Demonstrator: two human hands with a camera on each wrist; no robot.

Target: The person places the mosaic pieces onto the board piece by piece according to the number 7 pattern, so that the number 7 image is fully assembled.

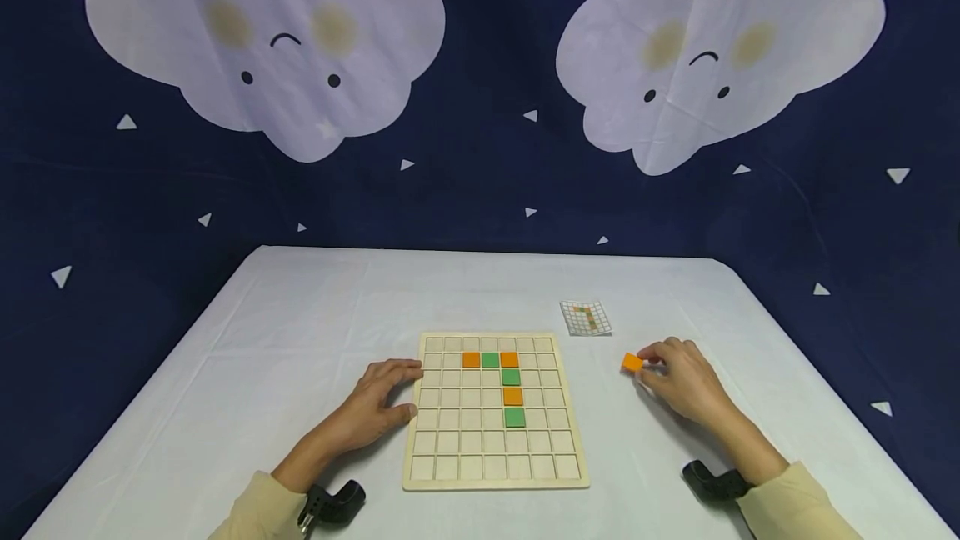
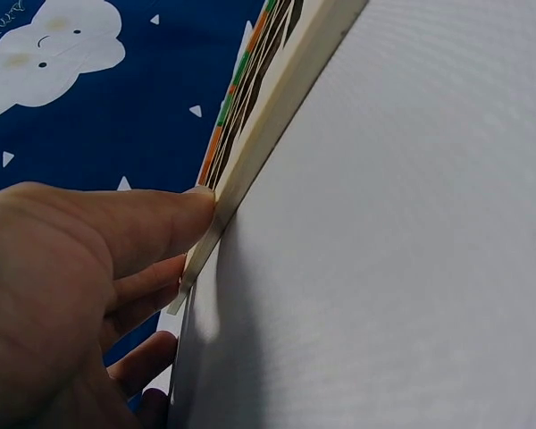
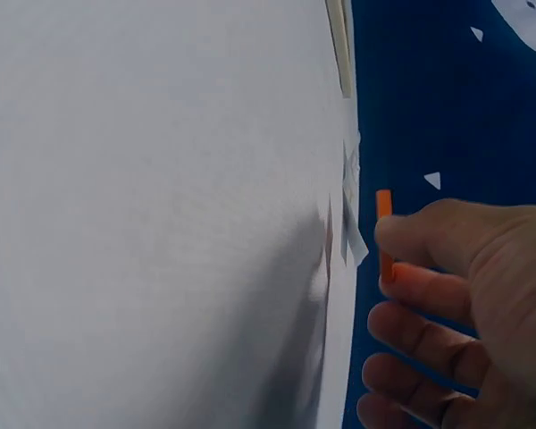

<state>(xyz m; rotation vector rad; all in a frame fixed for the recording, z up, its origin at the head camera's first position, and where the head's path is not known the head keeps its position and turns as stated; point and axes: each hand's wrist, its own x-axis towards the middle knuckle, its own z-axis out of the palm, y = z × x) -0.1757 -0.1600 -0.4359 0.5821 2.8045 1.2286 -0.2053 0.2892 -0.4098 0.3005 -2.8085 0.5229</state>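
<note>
A wooden grid board [image 1: 459,467] lies on the white table, bearing orange and green square tiles in a bent line: a row near its far edge and a column running toward the person. My left hand [image 1: 371,407] rests at the board's left edge, thumb and fingertips touching the rim; the left wrist view shows the thumb [image 2: 161,223] against that rim. Right of the board, my right hand [image 1: 686,382] pinches an orange square tile [image 1: 632,362] between thumb and fingers. In the right wrist view this tile [image 3: 384,234] appears edge-on, raised off the tabletop.
A small printed card [image 1: 586,318] with a grid pattern of coloured squares lies beyond the board's far right corner. The white tablecloth [image 1: 225,373] spreads around. Behind it hangs a dark blue cloth [image 1: 480,182] with clouds. Each wrist wears a black camera mount [image 1: 714,483].
</note>
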